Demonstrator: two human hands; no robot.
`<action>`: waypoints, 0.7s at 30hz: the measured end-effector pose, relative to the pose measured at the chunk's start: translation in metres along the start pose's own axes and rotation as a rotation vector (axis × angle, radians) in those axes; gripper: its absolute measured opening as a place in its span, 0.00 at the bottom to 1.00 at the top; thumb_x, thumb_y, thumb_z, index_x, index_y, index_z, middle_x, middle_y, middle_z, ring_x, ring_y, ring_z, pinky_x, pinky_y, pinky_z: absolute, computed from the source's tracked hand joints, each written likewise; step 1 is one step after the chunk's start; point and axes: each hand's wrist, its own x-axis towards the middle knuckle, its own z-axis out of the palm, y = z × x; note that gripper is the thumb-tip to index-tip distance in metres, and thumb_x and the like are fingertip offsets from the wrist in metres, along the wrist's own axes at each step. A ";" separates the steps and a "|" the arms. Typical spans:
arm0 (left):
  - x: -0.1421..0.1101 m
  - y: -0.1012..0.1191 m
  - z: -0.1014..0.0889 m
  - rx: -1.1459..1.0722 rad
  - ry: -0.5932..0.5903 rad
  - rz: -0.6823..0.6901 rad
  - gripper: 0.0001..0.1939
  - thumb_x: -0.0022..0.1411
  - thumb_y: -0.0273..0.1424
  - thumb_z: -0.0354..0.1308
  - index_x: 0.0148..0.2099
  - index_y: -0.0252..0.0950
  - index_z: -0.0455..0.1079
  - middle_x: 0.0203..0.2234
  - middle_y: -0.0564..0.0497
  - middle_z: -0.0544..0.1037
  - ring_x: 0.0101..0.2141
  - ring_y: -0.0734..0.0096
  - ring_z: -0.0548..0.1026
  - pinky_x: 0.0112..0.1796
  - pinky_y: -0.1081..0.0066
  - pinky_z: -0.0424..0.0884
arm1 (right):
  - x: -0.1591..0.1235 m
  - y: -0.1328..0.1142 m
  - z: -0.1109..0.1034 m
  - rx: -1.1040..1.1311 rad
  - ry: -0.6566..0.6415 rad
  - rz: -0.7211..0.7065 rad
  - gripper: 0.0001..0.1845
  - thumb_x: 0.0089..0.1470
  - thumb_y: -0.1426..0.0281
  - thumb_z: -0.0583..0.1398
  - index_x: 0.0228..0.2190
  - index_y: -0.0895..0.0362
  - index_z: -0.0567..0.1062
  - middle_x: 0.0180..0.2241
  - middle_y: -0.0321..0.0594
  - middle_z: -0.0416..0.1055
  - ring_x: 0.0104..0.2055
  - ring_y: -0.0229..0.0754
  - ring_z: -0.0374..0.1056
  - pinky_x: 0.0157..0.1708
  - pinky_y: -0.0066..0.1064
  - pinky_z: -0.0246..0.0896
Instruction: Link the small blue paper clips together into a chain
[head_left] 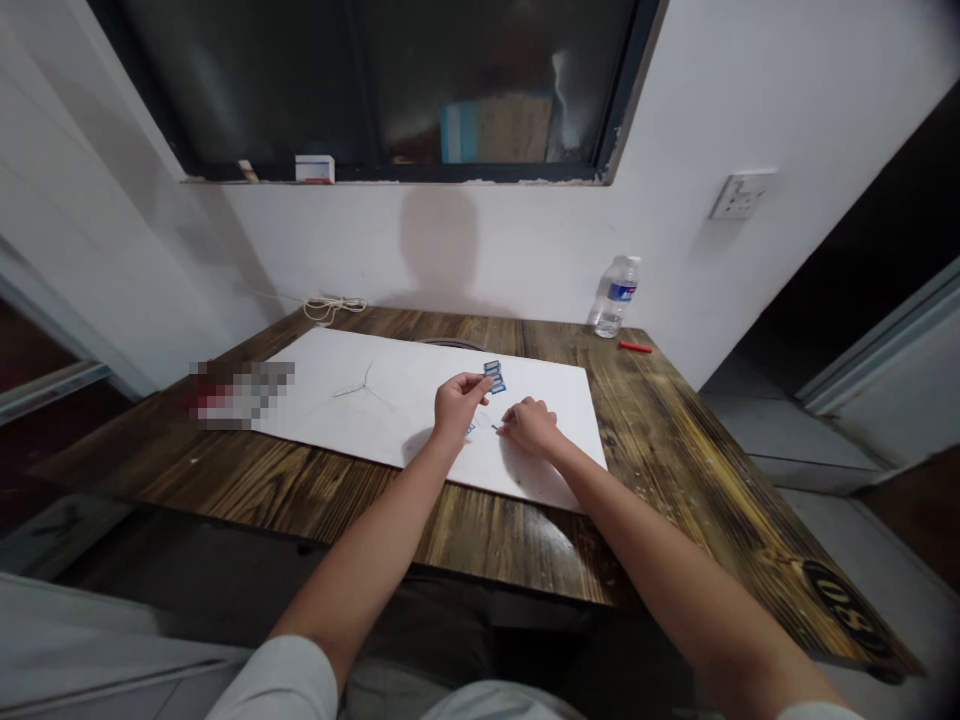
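Note:
My left hand (456,402) pinches a small stack of blue-edged pieces with pale grey centres (493,368) above a white board (420,400). Their exact kind is too small to make out. Low over the same board, my right hand (531,426) has its fingers closed in a pinch. A tiny dark sliver (495,428) shows at its fingertips. Between the hands, another blue-edged piece (470,429) lies partly hidden by my left hand. Thin dark wires (364,386) rest on the board to the left.
The board lies on a brown wooden table (660,450). A water bottle (616,297) and a red pen-like stick (635,347) are at the back right. Coiled pale cord (334,307) sits at the back left. A blurred-out patch covers something at the left edge.

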 end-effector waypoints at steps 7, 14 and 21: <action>0.000 0.000 0.000 0.001 0.011 -0.003 0.12 0.46 0.37 0.67 0.30 0.34 0.74 0.22 0.53 0.76 0.20 0.78 0.69 0.24 0.75 0.63 | -0.001 -0.002 0.001 -0.029 0.018 -0.063 0.11 0.52 0.65 0.61 0.37 0.55 0.78 0.44 0.47 0.70 0.46 0.51 0.65 0.40 0.36 0.56; 0.001 -0.001 -0.001 0.021 0.009 0.010 0.12 0.46 0.38 0.67 0.30 0.35 0.74 0.23 0.52 0.77 0.20 0.77 0.70 0.24 0.75 0.63 | -0.007 -0.004 -0.002 -0.085 0.102 -0.201 0.11 0.54 0.71 0.56 0.36 0.60 0.77 0.37 0.49 0.72 0.38 0.46 0.68 0.33 0.31 0.55; 0.002 0.000 0.000 0.027 0.027 -0.005 0.13 0.44 0.38 0.68 0.29 0.34 0.74 0.22 0.52 0.76 0.20 0.77 0.70 0.23 0.75 0.63 | -0.005 -0.001 -0.010 -0.032 0.113 -0.206 0.11 0.54 0.76 0.55 0.32 0.59 0.78 0.35 0.46 0.74 0.37 0.43 0.69 0.34 0.28 0.55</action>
